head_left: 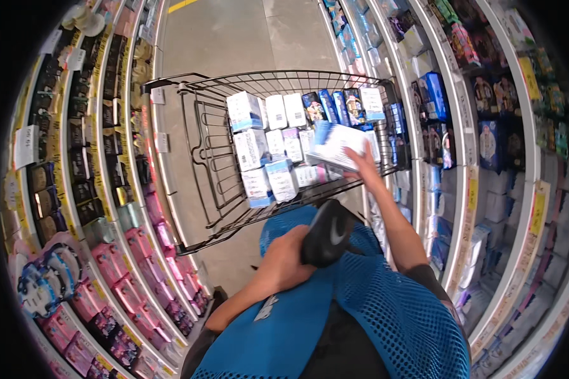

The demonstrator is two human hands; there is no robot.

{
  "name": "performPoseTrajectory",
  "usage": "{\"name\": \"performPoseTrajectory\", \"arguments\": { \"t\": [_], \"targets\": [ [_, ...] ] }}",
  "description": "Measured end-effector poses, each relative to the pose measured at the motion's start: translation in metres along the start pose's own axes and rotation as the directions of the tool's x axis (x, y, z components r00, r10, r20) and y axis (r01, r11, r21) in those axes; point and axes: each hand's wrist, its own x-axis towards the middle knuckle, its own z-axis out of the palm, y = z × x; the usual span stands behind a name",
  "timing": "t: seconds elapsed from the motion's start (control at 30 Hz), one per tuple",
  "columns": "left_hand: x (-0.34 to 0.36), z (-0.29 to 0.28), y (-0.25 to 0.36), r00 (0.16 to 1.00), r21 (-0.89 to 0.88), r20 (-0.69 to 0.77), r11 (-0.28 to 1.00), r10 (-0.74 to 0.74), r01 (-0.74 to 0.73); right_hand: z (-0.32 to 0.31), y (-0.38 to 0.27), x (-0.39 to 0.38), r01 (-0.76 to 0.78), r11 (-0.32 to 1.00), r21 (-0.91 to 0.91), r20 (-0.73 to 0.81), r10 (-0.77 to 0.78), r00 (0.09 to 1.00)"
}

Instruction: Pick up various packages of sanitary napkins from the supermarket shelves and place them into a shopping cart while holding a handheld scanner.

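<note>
My right hand (362,159) grips a white and blue package (340,145) by its near right side, tilted above the shopping cart's contents. In the wire cart (215,218) stand several white boxes (253,150) with blue or printed sides, and a row of dark blue packs (329,106) along the far side. Close to my body, my left hand (286,260) is closed against a black rounded object (326,235) with a grey curved mark. What kind of object it is I cannot make out, and some of the left fingers are hidden behind it.
Shelves of dark and pink packages (146,256) line the left side, with blue-and-white packages (433,95) shelved on the right, close to the cart. A grey floor (246,35) runs ahead between them. My blue mesh vest (398,303) fills the lower middle.
</note>
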Motion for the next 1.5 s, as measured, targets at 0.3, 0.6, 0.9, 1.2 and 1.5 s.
{"name": "performPoseTrajectory", "arguments": {
  "t": [0.3,0.6,0.9,1.2,1.5],
  "targets": [
    [-0.038,-0.048,-0.031,0.967,-0.158,-0.233,0.985,-0.103,0.067,0.144,-0.055,0.122,0.368,0.098,-0.925,0.365,-0.043,0.93],
    [-0.049,-0.075,-0.027,0.895,-0.411,-0.291,0.889,-0.338,0.202,0.23,-0.031,0.145,0.336,-0.128,-0.933,0.294,0.267,0.918],
    [-0.03,-0.091,-0.023,0.929,-0.31,-0.26,0.934,-0.264,0.178,0.155,0.065,0.098,0.389,0.587,-0.71,0.346,-0.191,0.919],
    [-0.011,-0.067,-0.027,0.981,0.077,-0.163,0.99,-0.103,0.117,0.078,0.048,0.023,0.475,0.725,-0.498,0.266,-0.394,0.88],
    [0.056,-0.014,-0.031,0.996,0.102,0.066,0.993,-0.059,0.052,-0.068,0.048,-0.144,0.497,0.528,-0.688,-0.262,-0.82,0.508]
  ]
}}
